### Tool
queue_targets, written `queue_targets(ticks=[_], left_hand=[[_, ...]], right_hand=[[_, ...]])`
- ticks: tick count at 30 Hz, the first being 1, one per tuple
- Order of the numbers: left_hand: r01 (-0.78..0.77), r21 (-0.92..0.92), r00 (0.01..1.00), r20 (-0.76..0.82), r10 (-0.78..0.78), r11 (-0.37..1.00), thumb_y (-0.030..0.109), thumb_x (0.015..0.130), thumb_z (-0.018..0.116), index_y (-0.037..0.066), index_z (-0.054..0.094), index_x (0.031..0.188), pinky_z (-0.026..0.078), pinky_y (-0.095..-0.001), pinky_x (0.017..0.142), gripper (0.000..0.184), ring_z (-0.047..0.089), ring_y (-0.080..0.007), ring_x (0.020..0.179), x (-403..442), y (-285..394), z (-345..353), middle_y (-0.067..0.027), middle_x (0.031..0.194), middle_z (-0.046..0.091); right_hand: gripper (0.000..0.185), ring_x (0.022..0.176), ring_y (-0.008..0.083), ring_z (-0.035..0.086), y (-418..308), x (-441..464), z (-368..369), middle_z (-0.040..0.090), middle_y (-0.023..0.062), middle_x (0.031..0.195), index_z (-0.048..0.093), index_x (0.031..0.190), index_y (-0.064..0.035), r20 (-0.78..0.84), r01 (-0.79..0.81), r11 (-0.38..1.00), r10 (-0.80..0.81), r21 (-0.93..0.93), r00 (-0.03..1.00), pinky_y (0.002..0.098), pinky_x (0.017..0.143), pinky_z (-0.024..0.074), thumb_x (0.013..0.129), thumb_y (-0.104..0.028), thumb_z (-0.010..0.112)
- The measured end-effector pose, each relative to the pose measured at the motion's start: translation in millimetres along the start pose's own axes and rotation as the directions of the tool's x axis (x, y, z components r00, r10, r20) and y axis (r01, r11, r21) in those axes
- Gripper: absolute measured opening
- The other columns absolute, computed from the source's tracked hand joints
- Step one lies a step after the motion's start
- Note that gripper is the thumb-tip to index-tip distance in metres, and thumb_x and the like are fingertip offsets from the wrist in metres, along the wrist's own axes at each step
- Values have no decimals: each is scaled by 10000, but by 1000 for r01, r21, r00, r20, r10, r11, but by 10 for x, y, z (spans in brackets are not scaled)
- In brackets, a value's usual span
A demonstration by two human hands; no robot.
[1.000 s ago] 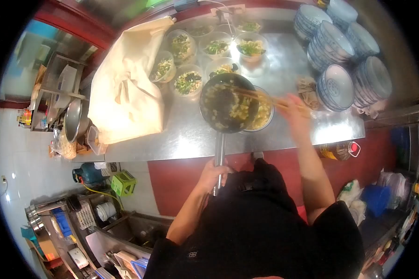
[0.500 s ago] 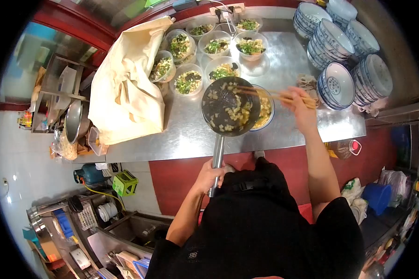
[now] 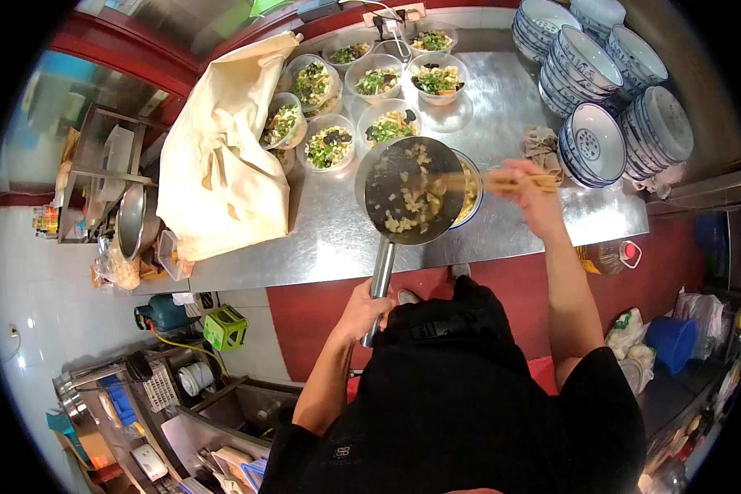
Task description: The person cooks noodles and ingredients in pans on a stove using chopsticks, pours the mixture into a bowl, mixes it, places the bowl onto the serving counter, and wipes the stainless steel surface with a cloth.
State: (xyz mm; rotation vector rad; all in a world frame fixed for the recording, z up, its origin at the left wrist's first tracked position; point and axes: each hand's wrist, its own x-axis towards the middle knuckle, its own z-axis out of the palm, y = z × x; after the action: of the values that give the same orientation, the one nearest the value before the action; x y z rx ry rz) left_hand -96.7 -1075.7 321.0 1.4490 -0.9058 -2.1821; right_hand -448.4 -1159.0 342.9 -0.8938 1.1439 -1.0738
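Note:
My left hand (image 3: 365, 313) is closed round the metal handle of a dark frying pan (image 3: 387, 206), held above the front of the steel table. Pale and yellowish food pieces (image 3: 413, 200) lie scattered in the pan. A pair of wooden chopsticks (image 3: 502, 179) is gripped in my right hand (image 3: 533, 198); their tips reach over the pan's right side and are blurred. Partly hidden behind the pan's right edge sits a blue-rimmed bowl (image 3: 478, 193) with yellowish food in it.
Several clear plastic tubs (image 3: 329, 146) of food topped with chopped greens stand behind the pan. A cream cloth bag (image 3: 222, 181) lies at left. Stacked blue-and-white bowls (image 3: 591, 144) and a crumpled cloth (image 3: 542, 148) are at right on the steel table (image 3: 329, 239).
The chopstick tips have shifted and now blur over the pan's right part, and the food pieces lie differently. Both hands keep their holds. The whole view has shifted slightly.

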Motion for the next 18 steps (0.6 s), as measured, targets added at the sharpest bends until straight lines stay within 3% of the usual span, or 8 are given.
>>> queue_targets(ticks=[2,6,8,12,14,18], left_hand=[[-24,28,1000,-13,24,999,34,764,612,16,507,904,417,-268,416,176,495,-118,447,-5,-23,28,-40,608,512],[-23,8,997,-69,24,1000,26,765,619,13,502,917,414,-271,407,192,488,-121,427,28,-27,40,-42,598,511],[-34,23,993,-111,37,999,24,765,619,13,501,918,412,-271,402,193,485,-121,418,41,-67,30,-43,593,511],[-30,58,983,-179,40,998,24,773,612,10,498,931,400,-271,385,195,476,-118,403,38,-31,116,-40,571,504],[-25,74,981,-191,39,997,23,776,610,9,496,938,397,-271,382,197,476,-117,404,42,-4,154,-38,566,501],[-39,101,968,-245,63,994,23,786,592,9,498,936,423,-273,413,178,477,-122,421,47,2,129,-34,585,500]], right_hand=[[269,997,242,654,18,-8,-25,649,167,1109,563,1186,-8,-204,189,981,-174,55,963,350,845,550,992,-179,492],[270,999,247,653,125,-163,20,649,169,1109,565,1189,-7,-103,86,995,-81,53,991,354,860,550,994,-176,485],[287,1017,226,645,79,-233,-112,646,160,1129,571,1193,1,-276,185,983,-173,18,946,342,855,553,992,-191,501],[286,1022,230,643,156,-237,239,645,155,1125,575,1189,5,-226,245,967,-225,64,948,335,849,556,988,-188,511],[293,1019,227,643,245,-282,289,650,149,1110,574,1191,5,-313,228,962,-174,147,934,328,840,559,989,-197,512],[296,1002,221,648,376,-421,243,651,150,1101,571,1190,7,-376,185,982,-159,34,913,326,837,559,992,-203,507]])
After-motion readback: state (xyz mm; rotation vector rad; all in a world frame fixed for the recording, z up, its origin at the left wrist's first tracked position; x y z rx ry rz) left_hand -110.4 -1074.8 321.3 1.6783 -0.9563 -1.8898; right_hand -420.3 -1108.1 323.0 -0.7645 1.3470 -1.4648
